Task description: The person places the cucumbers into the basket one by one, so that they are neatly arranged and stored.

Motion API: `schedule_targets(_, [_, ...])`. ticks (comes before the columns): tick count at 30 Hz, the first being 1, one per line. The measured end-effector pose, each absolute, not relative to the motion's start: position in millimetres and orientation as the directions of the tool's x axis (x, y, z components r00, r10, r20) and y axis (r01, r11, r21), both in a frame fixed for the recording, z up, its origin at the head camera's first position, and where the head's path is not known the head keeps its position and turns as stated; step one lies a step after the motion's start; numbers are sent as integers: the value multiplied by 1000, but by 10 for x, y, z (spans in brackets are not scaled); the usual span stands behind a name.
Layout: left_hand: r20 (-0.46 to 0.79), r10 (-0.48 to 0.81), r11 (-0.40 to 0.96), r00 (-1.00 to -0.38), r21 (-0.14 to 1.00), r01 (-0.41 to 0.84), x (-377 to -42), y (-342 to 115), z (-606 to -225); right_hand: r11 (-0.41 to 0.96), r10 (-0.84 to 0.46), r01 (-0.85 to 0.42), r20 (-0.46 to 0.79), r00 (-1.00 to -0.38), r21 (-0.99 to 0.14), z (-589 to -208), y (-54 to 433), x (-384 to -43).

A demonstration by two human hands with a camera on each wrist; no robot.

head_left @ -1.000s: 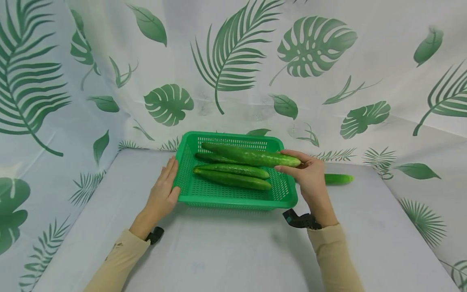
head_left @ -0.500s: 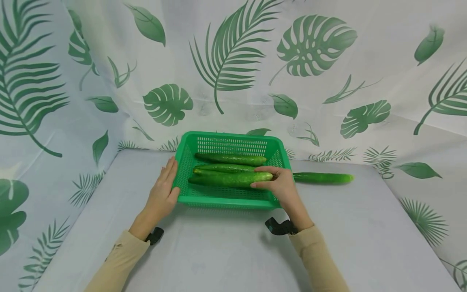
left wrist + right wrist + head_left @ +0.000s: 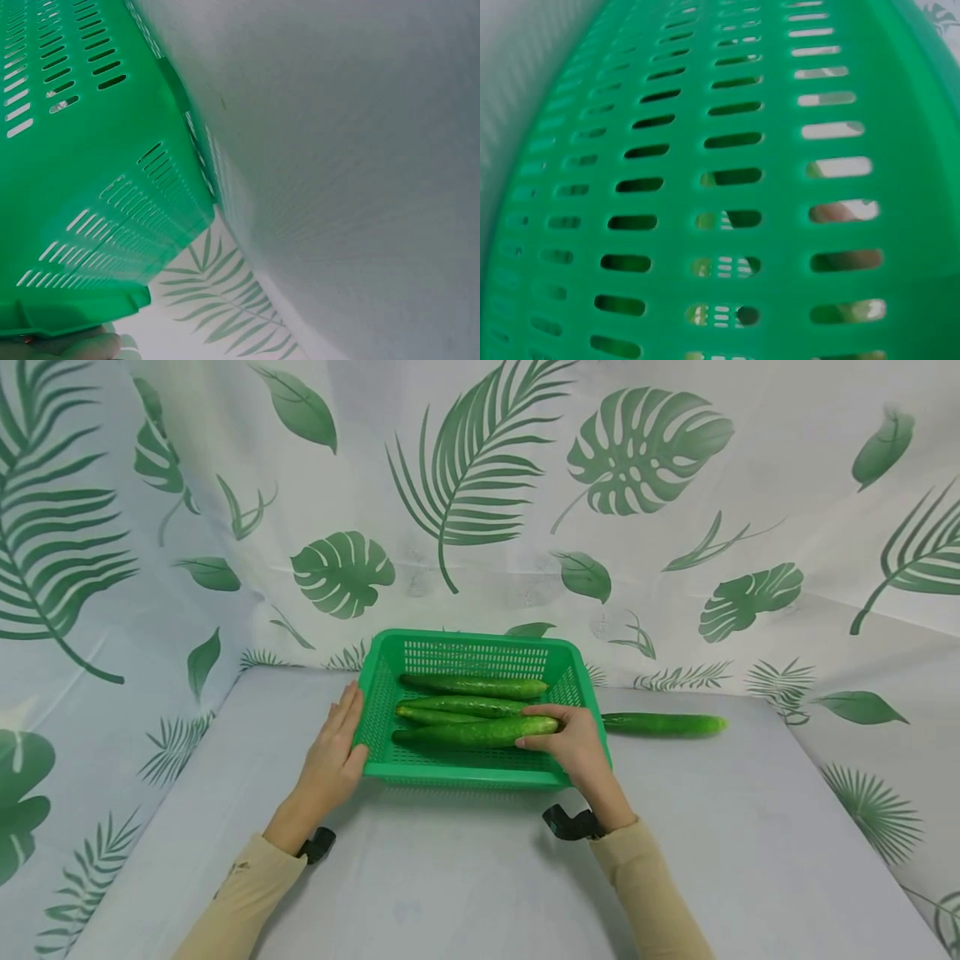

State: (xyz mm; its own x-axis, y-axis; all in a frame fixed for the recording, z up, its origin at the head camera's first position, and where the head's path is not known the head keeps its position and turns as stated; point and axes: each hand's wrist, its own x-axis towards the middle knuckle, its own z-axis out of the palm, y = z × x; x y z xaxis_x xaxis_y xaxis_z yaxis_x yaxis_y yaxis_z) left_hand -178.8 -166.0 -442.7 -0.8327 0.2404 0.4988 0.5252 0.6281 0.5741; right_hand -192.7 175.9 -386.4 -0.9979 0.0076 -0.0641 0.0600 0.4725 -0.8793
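Note:
In the head view a green slotted plastic basket (image 3: 472,772) stands on the table with several cucumbers in it. My right hand (image 3: 573,742) reaches over its right side and pinches the right end of the nearest cucumber (image 3: 457,733), thumb in front and fingers behind. Behind that one lie more cucumbers, one along the far side (image 3: 472,685). My left hand (image 3: 335,750) rests against the basket's left rim with fingers extended; its fingertips (image 3: 90,346) show below the rim in the left wrist view. The right wrist view is filled by the basket's slotted wall (image 3: 780,187).
Another cucumber (image 3: 663,725) lies on the table, right of the basket. A pale cloth covers the table (image 3: 450,877). Leaf-printed curtains (image 3: 480,468) hang close behind the basket and on both sides.
The right hand has brought the held cucumber from over the basket's back right edge down to the front of the others inside. The left hand stays at the left rim.

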Motion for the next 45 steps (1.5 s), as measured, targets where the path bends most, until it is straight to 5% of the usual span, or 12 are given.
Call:
schedule_targets(26, [499, 234, 629, -834, 577, 521, -1761, -1649, -4397, 651, -88, 10, -88, -992, -759, -3849, 1752, -1891])
schedule_targets(45, [498, 239, 632, -834, 573, 523, -1764, -1648, -4398, 374, -145, -25, -32, -989, -927, -3593, 2068, -1828])
